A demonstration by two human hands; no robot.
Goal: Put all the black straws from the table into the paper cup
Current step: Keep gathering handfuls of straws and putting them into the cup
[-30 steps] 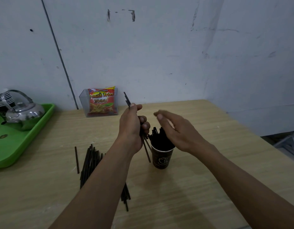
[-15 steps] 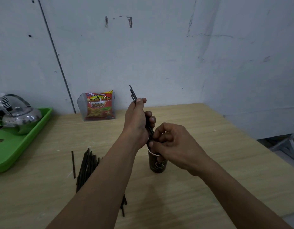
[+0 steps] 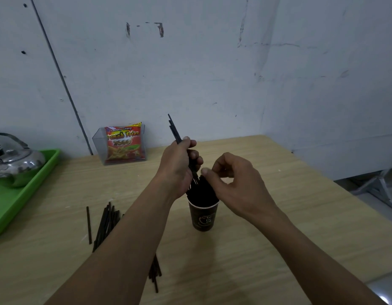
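Head view. The left hand [image 3: 179,166] gripped a few black straws [image 3: 174,128]. Their tops stuck up past its thumb and their lower ends slanted down towards the paper cup [image 3: 203,216] just below it. The right hand [image 3: 232,179] hung just above the cup's rim, close beside the left, with its fingers loosely curled. I could see nothing held between them.

Half a second before, the right hand had been lower, closed in a pinch at the cup's mouth. It had since lifted and slackened. I take that to mean one straw had just gone in and the hand was free to take the next from the left hand's bunch.

The cup was packed with upright straws [image 3: 201,192], but the task was far from finished. A loose heap of straws [image 3: 106,223] lay on the counter [image 3: 278,249], out to the left of the left forearm. A single straw [image 3: 88,224] lay just beyond the heap, and more straws [image 3: 155,271] showed from under that forearm.

Beyond the left hand, against the wall, a red snack packet [image 3: 124,142] stood in a clear holder [image 3: 97,144]. It read "Kentang Goreng French Fries 2000". The cup's pale print was too faint to read. Far to the left of the left hand, a steel kettle [image 3: 16,161] sat on a green tray [image 3: 25,194].
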